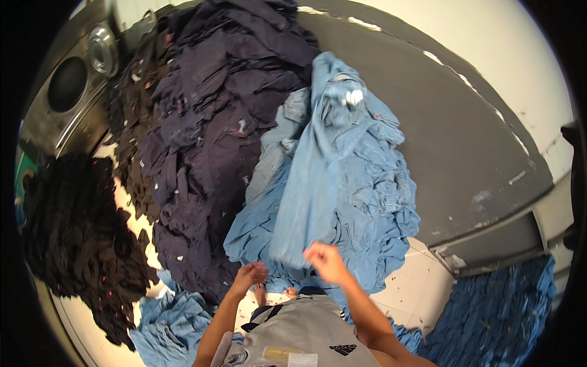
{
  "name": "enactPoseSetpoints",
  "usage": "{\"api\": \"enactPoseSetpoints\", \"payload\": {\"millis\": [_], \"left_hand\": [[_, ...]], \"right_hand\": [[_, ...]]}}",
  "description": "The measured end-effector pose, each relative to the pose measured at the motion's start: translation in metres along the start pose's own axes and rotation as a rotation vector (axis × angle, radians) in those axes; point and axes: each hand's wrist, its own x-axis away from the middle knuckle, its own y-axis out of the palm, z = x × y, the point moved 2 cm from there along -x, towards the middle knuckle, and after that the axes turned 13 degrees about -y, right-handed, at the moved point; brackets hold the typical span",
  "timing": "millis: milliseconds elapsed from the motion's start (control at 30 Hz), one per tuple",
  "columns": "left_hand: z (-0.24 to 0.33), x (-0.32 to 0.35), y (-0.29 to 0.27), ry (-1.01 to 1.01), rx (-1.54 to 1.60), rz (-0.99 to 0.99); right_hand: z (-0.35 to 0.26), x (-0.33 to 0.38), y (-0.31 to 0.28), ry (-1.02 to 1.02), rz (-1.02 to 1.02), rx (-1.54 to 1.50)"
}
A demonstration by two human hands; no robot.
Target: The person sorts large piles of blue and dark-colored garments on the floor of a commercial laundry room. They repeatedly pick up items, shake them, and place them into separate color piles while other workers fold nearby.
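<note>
A pair of light blue jeans [309, 183] stretches away from me over a heap of similar light blue jeans [376, 202]. Its near leg end is blurred, as is its far end. My right hand [328, 263] is at the right corner of that leg end, fingers curled in against the cloth. My left hand [249, 277] is a little to the left, apart from the jeans, with its fingers stretched out and nothing in them.
A tall heap of dark navy garments [214, 122] rises left of the jeans. Black garments [73, 226] lie farther left, near a metal machine with a round door [67, 84]. Darker blue folded jeans [495, 312] are at lower right. A grey wall panel [452, 134] borders the right.
</note>
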Motion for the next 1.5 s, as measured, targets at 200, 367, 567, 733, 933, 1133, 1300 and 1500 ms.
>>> {"api": "enactPoseSetpoints", "payload": {"millis": [200,367,567,733,933,1133,1300,1500], "left_hand": [[0.116,-0.047,0.036,0.025,0.005,-0.271],[0.176,-0.088,0.102,-0.088,-0.034,-0.321],[0.203,-0.082,0.168,0.271,-0.302,-0.337],[0.186,0.031,0.147,0.175,-0.465,-0.882],[0.084,0.134,0.197,0.277,-1.66,-1.971],[0.048,0.147,0.274,-0.061,-1.622,-2.058],[0.026,0.141,0.325,0.165,-1.985,-1.838],[-0.045,0.116,0.334,0.376,-2.108,-1.204]], "right_hand": [[-0.048,0.074,0.087,-0.111,-0.246,0.025],[-0.056,0.105,0.133,-0.029,-0.116,0.032],[-0.041,0.171,0.155,0.319,0.321,-0.204],[-0.024,0.238,0.139,0.419,0.996,-0.722],[-0.018,0.294,0.104,-0.192,1.246,-1.383],[-0.002,0.385,0.091,-0.205,1.434,-0.407],[0.03,0.464,0.053,-0.132,1.805,-0.305],[0.021,0.537,-0.014,0.033,1.69,-0.362]]}}
